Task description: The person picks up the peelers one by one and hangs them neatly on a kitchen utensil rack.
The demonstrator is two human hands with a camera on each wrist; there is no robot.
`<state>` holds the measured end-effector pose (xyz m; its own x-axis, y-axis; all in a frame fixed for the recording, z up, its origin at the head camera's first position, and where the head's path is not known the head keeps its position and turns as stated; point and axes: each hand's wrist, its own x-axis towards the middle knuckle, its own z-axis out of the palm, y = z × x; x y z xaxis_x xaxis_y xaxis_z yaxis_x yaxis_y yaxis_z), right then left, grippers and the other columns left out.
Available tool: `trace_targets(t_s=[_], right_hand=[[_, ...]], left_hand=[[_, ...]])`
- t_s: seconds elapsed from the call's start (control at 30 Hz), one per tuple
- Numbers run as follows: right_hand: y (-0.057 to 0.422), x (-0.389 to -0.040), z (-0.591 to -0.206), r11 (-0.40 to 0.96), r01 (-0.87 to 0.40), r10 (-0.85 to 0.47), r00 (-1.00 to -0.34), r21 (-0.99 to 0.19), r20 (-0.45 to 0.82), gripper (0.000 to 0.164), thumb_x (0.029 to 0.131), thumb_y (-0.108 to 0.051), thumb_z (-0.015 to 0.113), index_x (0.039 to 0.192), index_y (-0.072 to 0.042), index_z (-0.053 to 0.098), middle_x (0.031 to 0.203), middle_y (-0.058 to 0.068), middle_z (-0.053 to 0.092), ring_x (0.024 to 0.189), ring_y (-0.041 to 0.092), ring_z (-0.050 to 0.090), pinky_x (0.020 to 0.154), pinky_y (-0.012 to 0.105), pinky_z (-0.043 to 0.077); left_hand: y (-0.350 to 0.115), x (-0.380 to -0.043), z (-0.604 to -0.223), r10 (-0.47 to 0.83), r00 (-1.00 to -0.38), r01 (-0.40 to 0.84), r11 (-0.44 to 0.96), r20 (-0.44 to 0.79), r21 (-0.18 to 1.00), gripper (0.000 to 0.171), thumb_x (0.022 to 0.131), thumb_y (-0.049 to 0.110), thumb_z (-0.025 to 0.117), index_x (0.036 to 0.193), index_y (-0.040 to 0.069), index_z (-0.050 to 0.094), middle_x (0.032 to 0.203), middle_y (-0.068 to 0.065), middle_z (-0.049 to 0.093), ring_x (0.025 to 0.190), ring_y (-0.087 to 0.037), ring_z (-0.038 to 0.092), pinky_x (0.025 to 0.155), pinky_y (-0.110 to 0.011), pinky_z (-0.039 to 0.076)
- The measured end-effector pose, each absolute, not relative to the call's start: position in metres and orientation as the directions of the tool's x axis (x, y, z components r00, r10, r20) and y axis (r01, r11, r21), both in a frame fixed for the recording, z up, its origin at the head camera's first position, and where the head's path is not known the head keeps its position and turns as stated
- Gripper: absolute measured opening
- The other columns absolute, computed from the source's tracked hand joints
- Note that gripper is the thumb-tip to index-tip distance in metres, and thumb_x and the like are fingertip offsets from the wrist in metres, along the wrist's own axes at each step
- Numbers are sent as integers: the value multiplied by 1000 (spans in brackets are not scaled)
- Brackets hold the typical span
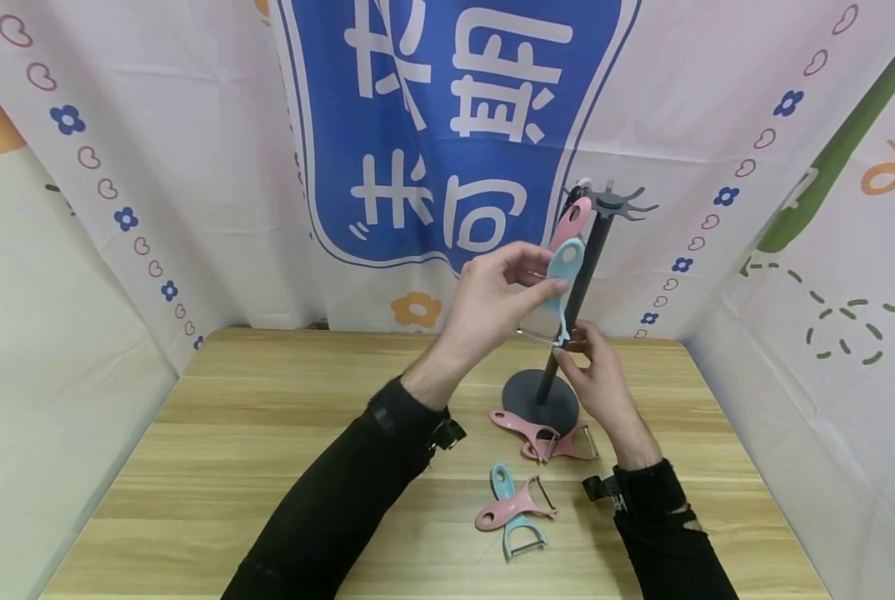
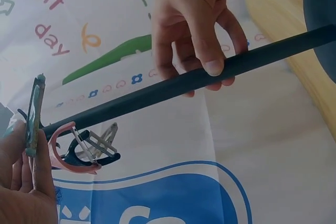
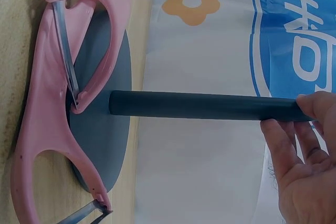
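A light blue peeler [image 1: 565,262] is pinched by its handle in my left hand [image 1: 492,287], blade end down, in front of the upper part of a dark stand. My right hand [image 1: 603,375] grips the stand's pole [image 2: 152,97] with thumb and fingers, below the left hand. Hooks [image 1: 627,202] spread from the stand's top. Hanging on that rack are a pink peeler [image 1: 573,217] and a black peeler [image 2: 72,157], partly hidden behind the blue one in the head view.
The stand's round base [image 1: 518,396] rests on the wooden table [image 1: 267,442]. Two pink peelers [image 1: 517,422] lie overlapping at its front edge. Nearer the front, another pink peeler [image 1: 507,508] lies across a light blue peeler [image 1: 502,478]. A printed cloth [image 1: 222,167] hangs behind.
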<state>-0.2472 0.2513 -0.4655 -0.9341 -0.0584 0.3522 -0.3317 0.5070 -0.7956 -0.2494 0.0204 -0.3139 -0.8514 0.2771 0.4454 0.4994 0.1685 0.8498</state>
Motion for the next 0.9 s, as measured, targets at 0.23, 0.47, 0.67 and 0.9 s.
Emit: trace_targets(t_s=[0.23,0.47,0.67,0.9], right_hand=[[251,-247,-464,501,-324,-55,-937,-802,345,43,118,-2,68,159,-1,55,143,28,69,141,54,74,109,72,70],[251,-246,-464,497,-320,-49,-938,-806,342,41,118,-2,67,157,0,56,142,29,69,143,56,72,109,72,70],[250,-247,-465,509,-324,-45,-935,-797,352,40,118,-3,67,156,1,56,142,30,70,141,57,73,107,72,70],[250,-248,-466,513,-322,-49,-936,-796,347,43,118,-3,66,160,1,54,143,31,69,142,57,72,107,72,70]], left_hand=[[27,-252,-305,247,-858,493,146,451,858,28,104,20,94,129,13,83,117,-5,90,102,-13,85,86,-26,69],[33,-255,-297,239,-858,491,121,455,863,29,102,19,95,128,12,83,116,-5,90,100,-12,86,88,-27,71],[38,-256,-287,246,-858,489,118,451,864,30,103,19,95,129,12,83,116,-5,90,99,-12,86,84,-28,71],[40,-257,-278,268,-872,454,134,409,881,32,105,22,94,133,13,82,121,-6,90,103,-13,86,80,-27,73]])
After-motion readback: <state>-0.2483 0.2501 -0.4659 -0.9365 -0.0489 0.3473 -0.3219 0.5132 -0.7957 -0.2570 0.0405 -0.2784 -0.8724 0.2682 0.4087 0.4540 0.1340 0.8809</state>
